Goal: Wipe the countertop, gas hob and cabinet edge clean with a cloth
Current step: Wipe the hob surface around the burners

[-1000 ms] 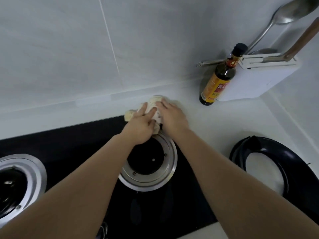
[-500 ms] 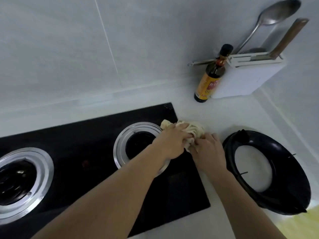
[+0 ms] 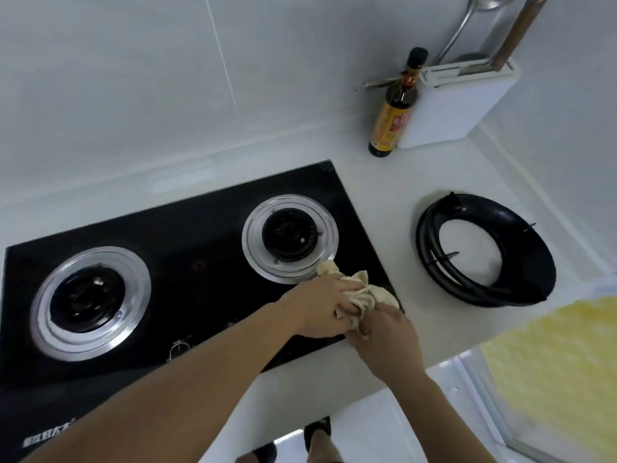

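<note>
Cloth [image 3: 360, 295], cream and bunched, sits at the lower right corner of the black gas hob [image 3: 187, 228], right of frame centre; left hand [image 3: 320, 309] and right hand [image 3: 387, 335] both clutch it, pressed together.

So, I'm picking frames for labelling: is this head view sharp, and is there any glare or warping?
Head view: wide-angle bend curves the hob edge and wall lines; soft throughout, with the yellow patch at lower right smeared; the burner rings shine brightly; cloth folds stay readable.
</note>
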Demonstrator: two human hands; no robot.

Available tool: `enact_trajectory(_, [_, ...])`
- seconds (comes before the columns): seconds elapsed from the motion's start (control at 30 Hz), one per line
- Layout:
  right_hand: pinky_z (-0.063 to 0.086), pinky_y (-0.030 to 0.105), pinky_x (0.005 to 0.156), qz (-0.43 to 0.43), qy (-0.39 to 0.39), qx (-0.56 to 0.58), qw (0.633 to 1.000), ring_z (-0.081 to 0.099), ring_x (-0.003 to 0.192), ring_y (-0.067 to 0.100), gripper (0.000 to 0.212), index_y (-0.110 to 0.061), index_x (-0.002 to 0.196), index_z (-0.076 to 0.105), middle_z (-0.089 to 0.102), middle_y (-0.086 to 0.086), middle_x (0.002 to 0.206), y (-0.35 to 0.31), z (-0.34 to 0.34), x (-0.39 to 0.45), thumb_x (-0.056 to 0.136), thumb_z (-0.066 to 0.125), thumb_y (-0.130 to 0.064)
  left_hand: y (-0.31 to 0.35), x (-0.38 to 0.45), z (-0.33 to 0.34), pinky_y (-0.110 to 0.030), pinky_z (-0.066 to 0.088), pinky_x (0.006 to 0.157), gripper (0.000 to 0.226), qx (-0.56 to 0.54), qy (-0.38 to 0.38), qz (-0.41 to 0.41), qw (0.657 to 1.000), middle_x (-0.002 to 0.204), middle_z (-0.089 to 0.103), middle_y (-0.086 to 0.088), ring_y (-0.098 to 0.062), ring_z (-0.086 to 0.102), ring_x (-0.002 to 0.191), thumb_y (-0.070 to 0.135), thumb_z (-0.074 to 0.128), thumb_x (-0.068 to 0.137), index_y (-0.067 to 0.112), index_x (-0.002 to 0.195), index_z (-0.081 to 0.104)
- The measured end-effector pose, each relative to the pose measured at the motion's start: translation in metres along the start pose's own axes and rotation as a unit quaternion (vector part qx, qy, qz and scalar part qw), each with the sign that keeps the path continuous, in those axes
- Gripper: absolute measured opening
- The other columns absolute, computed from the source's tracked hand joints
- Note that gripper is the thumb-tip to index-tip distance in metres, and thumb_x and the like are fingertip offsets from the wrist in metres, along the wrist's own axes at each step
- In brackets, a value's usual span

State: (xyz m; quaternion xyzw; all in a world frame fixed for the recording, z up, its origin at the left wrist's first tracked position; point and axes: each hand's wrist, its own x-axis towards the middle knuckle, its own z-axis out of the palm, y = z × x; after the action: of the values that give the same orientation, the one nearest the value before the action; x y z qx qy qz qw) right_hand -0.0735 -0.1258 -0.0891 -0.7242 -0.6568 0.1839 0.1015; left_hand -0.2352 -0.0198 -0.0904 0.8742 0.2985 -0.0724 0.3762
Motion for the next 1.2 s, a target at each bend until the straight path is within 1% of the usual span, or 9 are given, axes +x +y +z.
enact_trajectory(0.13, [0.035, 0.022, 0.045, -0.027, -0.017, 0.041, 0.999, 0.047, 0.048, 0.010, 0.038, -0.022, 0.054, 0.058, 0.053, -0.008, 0.055, -0.036, 0.028, -0.018, 0.070, 0.088, -0.036, -0.015, -0.057, 0.007, -0.044, 0.026, 0.122, 0.029, -0.031, 0.008, -0.053, 0.998, 0.160, 0.033, 0.027, -0.008, 0.017, 0.153, 0.055, 0.053, 0.095, 0.045, 0.113, 0.074])
enact_trajectory(0.27, [0.039, 0.018, 0.058, -0.050, -0.050, 0.147, 0.987, 0.049, 0.069, 0.007, 0.027, -0.020, 0.072, 0.064, 0.054, -0.012, 0.079, -0.093, 0.051, -0.017, 0.083, 0.082, -0.036, -0.050, -0.122, -0.007, -0.032, 0.045, 0.097, 0.027, 0.015, 0.043, -0.088, 0.995, 0.156, 0.036, 0.032, 0.001, 0.028, 0.147, 0.060, 0.056, 0.093, 0.051, 0.112, 0.071])
enact_trajectory(0.37, [0.043, 0.022, 0.083, -0.086, -0.063, 0.155, 0.982, 0.046, 0.097, 0.008, 0.019, -0.023, 0.092, 0.060, 0.052, -0.014, 0.102, -0.123, 0.069, 0.008, 0.093, 0.072, -0.038, -0.078, -0.153, -0.015, -0.031, 0.054, 0.081, 0.032, 0.045, 0.115, -0.139, 0.983, 0.148, 0.041, 0.038, 0.004, 0.046, 0.127, 0.070, 0.051, 0.092, 0.054, 0.115, 0.066])
enact_trajectory(0.47, [0.032, 0.013, 0.084, -0.115, -0.084, 0.151, 0.978, 0.038, 0.093, 0.000, 0.020, -0.021, 0.092, 0.060, 0.046, -0.025, 0.098, -0.136, 0.066, 0.045, 0.092, 0.074, -0.034, -0.094, -0.154, -0.019, -0.025, 0.048, 0.066, 0.033, 0.063, 0.181, -0.178, 0.965, 0.124, 0.057, 0.032, -0.002, 0.055, 0.100, 0.070, 0.050, 0.091, 0.050, 0.113, 0.064])
enact_trajectory(0.6, [0.031, 0.014, 0.070, -0.125, -0.108, 0.102, 0.981, 0.043, 0.083, 0.001, 0.029, -0.025, 0.084, 0.051, 0.046, -0.020, 0.088, -0.150, 0.063, 0.065, 0.086, 0.078, -0.034, -0.104, -0.159, -0.013, -0.029, 0.050, 0.069, 0.032, 0.051, 0.225, -0.201, 0.952, 0.124, 0.049, 0.023, -0.007, 0.051, 0.105, 0.058, 0.059, 0.093, 0.038, 0.117, 0.053])
enact_trajectory(0.7, [0.035, 0.017, 0.078, -0.130, -0.090, 0.126, 0.979, 0.041, 0.095, 0.006, 0.030, -0.026, 0.100, 0.050, 0.048, -0.014, 0.103, -0.169, 0.075, 0.074, 0.087, 0.076, -0.028, -0.115, -0.168, -0.005, -0.026, 0.048, 0.065, 0.033, 0.027, 0.275, -0.224, 0.935, 0.122, 0.044, 0.020, -0.009, 0.052, 0.105, 0.047, 0.059, 0.096, 0.038, 0.123, 0.043])
enact_trajectory(0.83, [0.047, 0.025, 0.094, -0.161, -0.023, 0.108, 0.981, 0.047, 0.118, 0.014, 0.047, -0.023, 0.131, 0.054, 0.047, -0.002, 0.130, -0.195, 0.091, 0.104, 0.089, 0.075, -0.019, -0.144, -0.166, -0.016, -0.039, 0.058, 0.073, 0.054, 0.007, 0.335, -0.241, 0.911, 0.132, 0.051, 0.016, -0.015, 0.059, 0.108, 0.030, 0.060, 0.095, 0.046, 0.141, 0.036])
enact_trajectory(1.07, [0.053, 0.039, 0.088, -0.222, 0.031, 0.027, 0.974, 0.053, 0.105, 0.031, 0.049, -0.014, 0.126, 0.063, 0.055, 0.011, 0.126, -0.251, 0.114, 0.221, 0.081, 0.080, -0.014, -0.220, -0.143, -0.085, -0.047, 0.055, 0.073, 0.046, 0.028, 0.406, -0.314, 0.858, 0.129, 0.053, -0.003, -0.033, 0.059, 0.106, 0.020, 0.064, 0.093, 0.030, 0.136, 0.052])
enact_trajectory(1.2, [0.044, 0.032, 0.085, -0.208, 0.011, 0.014, 0.978, 0.046, 0.116, 0.028, 0.042, -0.016, 0.131, 0.058, 0.047, 0.008, 0.132, -0.285, 0.122, 0.267, 0.092, 0.072, -0.022, -0.257, -0.134, -0.126, -0.046, 0.050, 0.068, 0.035, 0.046, 0.387, -0.349, 0.852, 0.124, 0.050, -0.010, -0.038, 0.058, 0.096, 0.019, 0.061, 0.094, 0.020, 0.127, 0.052])
